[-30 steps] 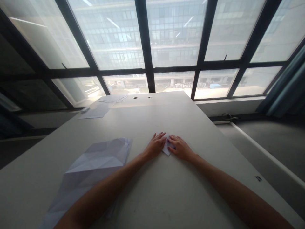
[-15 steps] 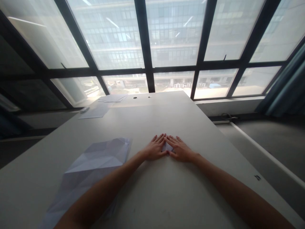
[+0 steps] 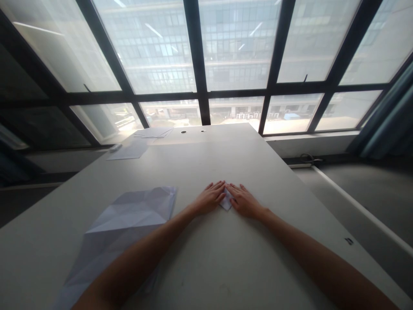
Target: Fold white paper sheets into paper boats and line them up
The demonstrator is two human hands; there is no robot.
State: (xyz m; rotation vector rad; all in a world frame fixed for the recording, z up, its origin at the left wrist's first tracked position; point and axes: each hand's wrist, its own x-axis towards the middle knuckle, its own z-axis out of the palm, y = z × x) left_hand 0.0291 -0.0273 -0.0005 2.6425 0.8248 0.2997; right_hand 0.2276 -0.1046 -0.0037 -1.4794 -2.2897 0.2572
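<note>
Work piece: small white folded paper piece (image 3: 226,201), flat on the grey matte table top (image 3: 226,262), beneath and between the fingertips of both hands.
Left hand (image 3: 210,199): palm down, fingers straight and close together, tips pressing the piece's left part; gripping nothing.
Right hand (image 3: 244,201): palm down, fingers straight and slightly fanned, tips pressing the right part; gripping nothing.
Progress, judged: already folded down to a compact shape; a crease apparently being flattened; further folds probably outstanding.
Left of the left fingers, nearer the body: large creased pale sheet of paper (image 3: 129,215), well apart, untouched.
Far beyond the fingertips, to the left: loose thin sheets (image 3: 129,150) near the table's far edge.
Hidden: most of the piece covered by fingers; number and direction of folds impossible to tell; near part of the large sheet masked by the left forearm.
</note>
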